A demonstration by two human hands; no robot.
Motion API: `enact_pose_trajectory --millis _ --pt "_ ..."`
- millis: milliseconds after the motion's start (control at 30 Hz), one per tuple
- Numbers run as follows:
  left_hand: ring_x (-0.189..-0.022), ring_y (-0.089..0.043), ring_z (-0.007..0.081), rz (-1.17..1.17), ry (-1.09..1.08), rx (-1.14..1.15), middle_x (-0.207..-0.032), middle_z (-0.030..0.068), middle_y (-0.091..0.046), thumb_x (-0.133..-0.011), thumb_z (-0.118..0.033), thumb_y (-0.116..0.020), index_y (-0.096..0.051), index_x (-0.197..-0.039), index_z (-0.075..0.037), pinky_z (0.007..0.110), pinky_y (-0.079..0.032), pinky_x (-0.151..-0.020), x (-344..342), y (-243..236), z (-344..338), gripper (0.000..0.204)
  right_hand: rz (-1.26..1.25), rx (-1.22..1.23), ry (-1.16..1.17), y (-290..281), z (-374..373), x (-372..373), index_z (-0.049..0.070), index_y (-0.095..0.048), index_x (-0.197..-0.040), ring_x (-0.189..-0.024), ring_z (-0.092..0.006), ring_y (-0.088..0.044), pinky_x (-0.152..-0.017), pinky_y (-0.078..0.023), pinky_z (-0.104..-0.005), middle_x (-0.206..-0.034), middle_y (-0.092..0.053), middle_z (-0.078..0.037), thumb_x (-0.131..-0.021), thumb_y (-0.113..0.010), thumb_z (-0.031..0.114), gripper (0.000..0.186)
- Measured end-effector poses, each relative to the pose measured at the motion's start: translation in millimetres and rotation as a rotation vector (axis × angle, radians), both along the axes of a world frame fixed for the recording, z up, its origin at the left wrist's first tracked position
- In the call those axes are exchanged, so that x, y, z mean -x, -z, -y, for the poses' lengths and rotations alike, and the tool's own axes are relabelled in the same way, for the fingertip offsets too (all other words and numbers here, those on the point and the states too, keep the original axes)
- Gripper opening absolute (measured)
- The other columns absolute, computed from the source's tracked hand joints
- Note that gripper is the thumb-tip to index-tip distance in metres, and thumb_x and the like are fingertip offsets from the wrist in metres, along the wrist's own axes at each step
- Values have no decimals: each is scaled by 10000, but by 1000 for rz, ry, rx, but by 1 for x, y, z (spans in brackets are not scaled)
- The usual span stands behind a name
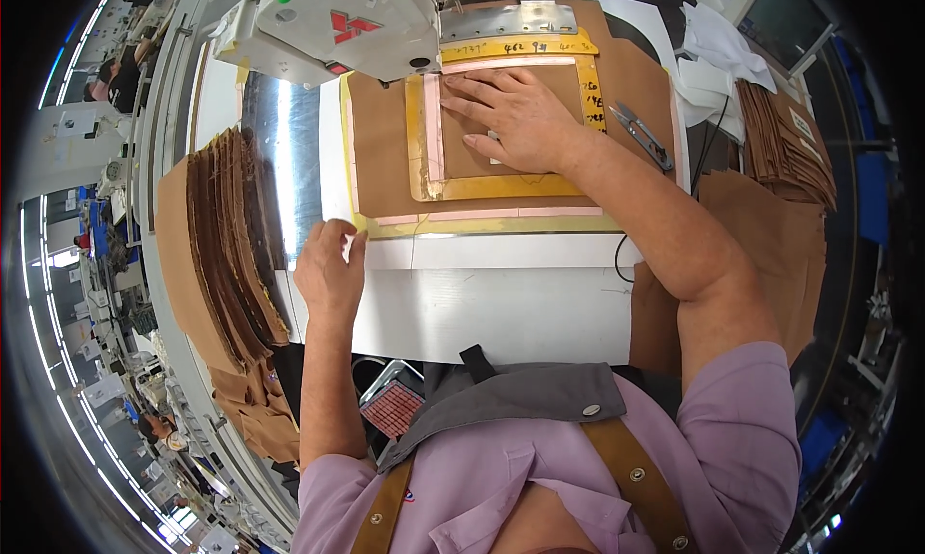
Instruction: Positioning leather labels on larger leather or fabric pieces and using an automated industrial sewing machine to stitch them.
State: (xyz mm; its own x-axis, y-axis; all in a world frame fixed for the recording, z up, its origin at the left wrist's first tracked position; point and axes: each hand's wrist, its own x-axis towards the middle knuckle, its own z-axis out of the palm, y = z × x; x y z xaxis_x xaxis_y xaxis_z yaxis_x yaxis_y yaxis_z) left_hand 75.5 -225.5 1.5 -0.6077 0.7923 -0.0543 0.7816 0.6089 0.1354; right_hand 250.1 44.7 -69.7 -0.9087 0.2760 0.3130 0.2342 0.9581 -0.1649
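My right hand (pixel 520 120) lies flat, fingers stretched out, on a brown fabric piece (pixel 540 159) inside a yellow-edged rectangular frame (pixel 501 186). Pink strips line part of that frame, and dark handwriting marks its top and right sides. Below it spreads a larger brown panel (pixel 385 183), bordered in pink and yellow. Near the lower left corner of this border, my left hand (pixel 330 265) has its fingers curled toward the thumb; whatever they hold, if anything, is hidden. Above the work stands a white sewing machine head (pixel 337 34). Thread snips (pixel 643 137) rest right of the frame.
A thick stack of brown pieces (pixel 217 246) stands at the left, beside a shiny metal plate (pixel 294 159). More brown pieces (pixel 785 140) and crumpled white material (pixel 718 63) lie at the right. A thin black cable (pixel 620 255) loops near the white table's front.
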Motion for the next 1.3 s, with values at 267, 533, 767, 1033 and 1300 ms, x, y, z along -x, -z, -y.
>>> enact_pose_trajectory --millis 267,533,767,1033,1300 --pt "-1065 -643 330 78 589 -441 -1175 104 -692 -862 -62 -717 -646 -1161 -68 440 -488 -942 -27 24 -119 308 -80 14 -39 -3 0 4 101 -475 -1490 -1408 -218 -420 -1187 -289 -399 -1543 -467 -52 -966 -557 424 621" --pt "-1306 -528 320 -123 750 -326 -1396 157 -573 -940 -342 -652 -586 -1326 -37 511 -355 -1144 -7 44 -152 496 -89 42 242 -19 5 -37 28 -593 -1308 -1270 -304 -517 -1107 -399 -453 -1319 -579 -135 -873 -733 323 544" --pt "-1322 -521 265 -329 712 -167 -1424 129 -567 -926 -478 -626 -591 -1336 -58 494 -330 -1151 -11 32 -157 588 -57 -43 317 -20 13 -36 6 -600 -1317 -1251 -335 -502 -1084 -411 -454 -1310 -573 -154 -882 -708 425 613" --pt "-1276 -536 282 -369 718 -112 -1438 116 -559 -925 -497 -606 -546 -1406 -57 486 -352 -1113 -11 29 -157 654 -18 -19 274 -18 12 -29 30 -602 -1318 -1274 -300 -485 -1118 -360 -471 -1341 -560 -129 -897 -670 469 612" --pt "-1281 -514 303 -279 691 -142 -1476 108 -518 -936 -467 -605 -509 -1444 -71 479 -344 -1109 -8 36 -152 651 6 -47 358 -21 7 -45 57 -608 -1328 -1288 -253 -484 -1145 -311 -496 -1363 -561 -71 -902 -649 503 618"
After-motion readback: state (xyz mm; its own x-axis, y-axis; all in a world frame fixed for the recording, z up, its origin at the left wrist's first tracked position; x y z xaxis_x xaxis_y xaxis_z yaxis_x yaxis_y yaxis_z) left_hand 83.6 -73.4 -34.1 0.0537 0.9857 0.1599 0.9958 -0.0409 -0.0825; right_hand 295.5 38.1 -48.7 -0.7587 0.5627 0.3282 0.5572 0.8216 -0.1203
